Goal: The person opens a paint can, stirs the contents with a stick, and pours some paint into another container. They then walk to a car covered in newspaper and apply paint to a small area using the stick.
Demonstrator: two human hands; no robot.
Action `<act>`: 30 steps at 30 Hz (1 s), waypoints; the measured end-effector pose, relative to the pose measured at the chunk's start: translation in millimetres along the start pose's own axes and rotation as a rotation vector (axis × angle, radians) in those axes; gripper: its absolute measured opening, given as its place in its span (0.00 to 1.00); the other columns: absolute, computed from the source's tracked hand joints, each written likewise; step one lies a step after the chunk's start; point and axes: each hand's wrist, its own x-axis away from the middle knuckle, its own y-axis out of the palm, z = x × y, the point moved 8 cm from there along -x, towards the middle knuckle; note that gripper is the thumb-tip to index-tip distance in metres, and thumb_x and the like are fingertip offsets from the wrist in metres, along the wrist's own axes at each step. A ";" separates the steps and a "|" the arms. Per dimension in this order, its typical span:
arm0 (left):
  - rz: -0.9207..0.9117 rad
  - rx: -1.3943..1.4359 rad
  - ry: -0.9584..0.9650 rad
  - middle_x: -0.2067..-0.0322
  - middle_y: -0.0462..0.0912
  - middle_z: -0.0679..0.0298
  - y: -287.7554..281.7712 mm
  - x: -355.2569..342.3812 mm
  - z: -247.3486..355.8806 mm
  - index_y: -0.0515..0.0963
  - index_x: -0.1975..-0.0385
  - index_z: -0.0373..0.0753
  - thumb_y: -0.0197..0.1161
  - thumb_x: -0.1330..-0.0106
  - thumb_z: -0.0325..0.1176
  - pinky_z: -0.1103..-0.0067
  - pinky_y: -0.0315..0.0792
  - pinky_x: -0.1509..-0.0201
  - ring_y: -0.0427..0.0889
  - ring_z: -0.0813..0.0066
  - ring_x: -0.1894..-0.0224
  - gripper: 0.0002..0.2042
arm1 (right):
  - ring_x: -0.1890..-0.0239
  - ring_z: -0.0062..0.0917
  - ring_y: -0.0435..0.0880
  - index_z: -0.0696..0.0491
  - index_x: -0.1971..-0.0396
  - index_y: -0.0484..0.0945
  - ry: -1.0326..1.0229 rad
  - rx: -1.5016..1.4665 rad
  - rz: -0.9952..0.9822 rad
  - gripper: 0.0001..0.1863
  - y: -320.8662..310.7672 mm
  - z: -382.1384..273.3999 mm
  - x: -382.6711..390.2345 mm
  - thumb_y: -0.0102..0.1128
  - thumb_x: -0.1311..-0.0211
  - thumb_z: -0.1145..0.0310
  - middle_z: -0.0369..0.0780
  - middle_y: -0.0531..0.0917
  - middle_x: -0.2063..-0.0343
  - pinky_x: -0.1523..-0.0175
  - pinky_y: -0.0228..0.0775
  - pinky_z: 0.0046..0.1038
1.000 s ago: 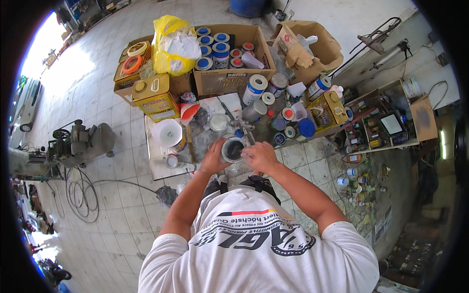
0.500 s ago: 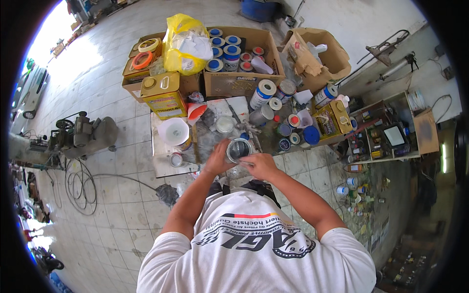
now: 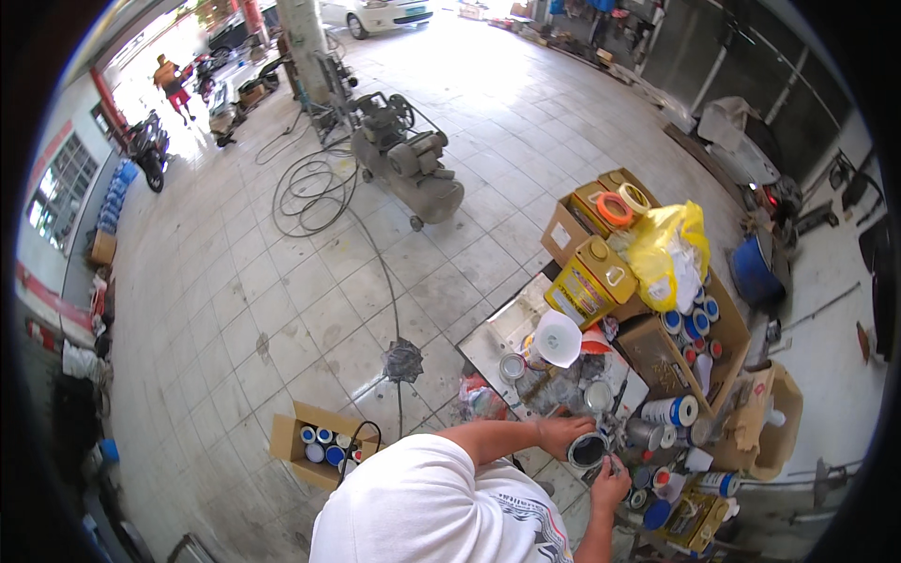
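An open round paint can (image 3: 588,451) with dark contents is at the table's near edge. My left hand (image 3: 561,434) is closed around its left side. My right hand (image 3: 610,482) is closed at the opposite rim, fingers pinched; what they hold, if anything, is too small to make out. Just beyond the can lies a round pale lid or tin (image 3: 598,395). A white funnel-like cup (image 3: 558,338) stands farther back, beside a small open tin (image 3: 512,367). Grey cans (image 3: 644,433) crowd the right side.
A yellow rectangular can (image 3: 589,280), a yellow plastic bag (image 3: 668,258) and a cardboard box of cans (image 3: 657,355) fill the table's back. Another carton of cans (image 3: 319,443) sits on the floor at left. Beyond are a compressor (image 3: 408,159), its hose (image 3: 314,199) and a distant person (image 3: 172,86).
My view has swung left, so the table now appears at lower right and more floor shows. Both hands stay at the paint can.
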 end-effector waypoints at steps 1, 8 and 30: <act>-0.006 -0.023 -0.005 0.33 0.70 0.48 2.7 -3.1 -2.9 0.66 0.32 0.38 0.81 0.54 0.43 0.51 0.69 0.33 0.75 0.47 0.31 0.46 | 0.55 0.52 0.90 0.56 0.54 0.92 -0.039 -0.111 -0.051 0.14 10.9 -3.8 -2.7 0.74 0.35 0.63 0.56 0.90 0.59 0.50 0.81 0.43; 0.092 -0.088 0.057 0.33 0.72 0.43 -9.5 3.5 0.1 0.67 0.33 0.37 0.82 0.54 0.39 0.60 0.72 0.32 0.76 0.43 0.32 0.45 | 0.62 0.39 0.93 0.63 0.54 0.89 -0.114 0.158 -0.105 0.14 13.9 10.9 -3.0 0.73 0.33 0.69 0.53 0.92 0.65 0.55 0.83 0.38; 0.029 -0.028 -0.060 0.32 0.70 0.40 -25.3 -48.8 46.9 0.65 0.33 0.31 0.89 0.62 0.37 0.58 0.68 0.25 0.72 0.39 0.29 0.53 | 0.64 0.41 0.89 0.49 0.59 0.92 -0.273 -0.193 0.425 0.13 -49.6 -27.7 11.0 0.74 0.35 0.56 0.43 0.92 0.67 0.57 0.81 0.39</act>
